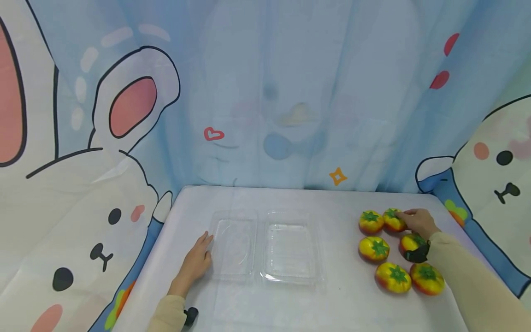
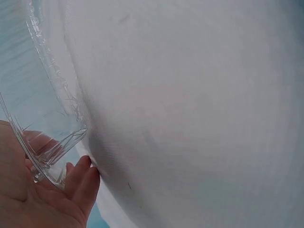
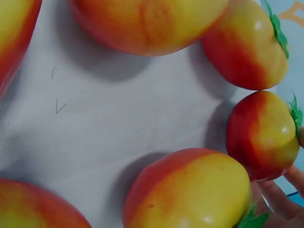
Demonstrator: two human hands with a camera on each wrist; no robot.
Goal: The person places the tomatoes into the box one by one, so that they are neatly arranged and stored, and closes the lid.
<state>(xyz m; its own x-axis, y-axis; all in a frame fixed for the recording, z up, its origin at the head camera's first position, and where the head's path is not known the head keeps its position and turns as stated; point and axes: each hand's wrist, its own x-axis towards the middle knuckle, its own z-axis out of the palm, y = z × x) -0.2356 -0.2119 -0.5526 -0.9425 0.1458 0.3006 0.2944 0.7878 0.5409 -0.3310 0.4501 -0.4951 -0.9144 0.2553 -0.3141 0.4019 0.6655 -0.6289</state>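
A clear plastic clamshell box lies unfolded, with one shallow half (image 1: 234,249) on the left and another half (image 1: 290,251) on the right. My left hand (image 1: 195,260) touches the box's left edge with fairly straight fingers; in the left wrist view, the fingers (image 2: 85,183) lie at its clear corner (image 2: 61,147). On the right, several yellow-red artificial persimmons with green leaf caps stand in a loose group. My right hand (image 1: 420,222) grips the back persimmon (image 1: 393,220), fingers around its far side. That persimmon (image 3: 262,135) touches its neighbour (image 3: 244,52) in the right wrist view.
Closer to me on the white-covered table (image 1: 344,304) are a left-hand persimmon (image 1: 374,249), two front persimmons, including one (image 1: 393,278), and another persimmon (image 1: 410,242) partly hidden by the right wrist strap (image 1: 416,253). A cartoon-printed blue curtain (image 1: 298,92) hangs behind the table.
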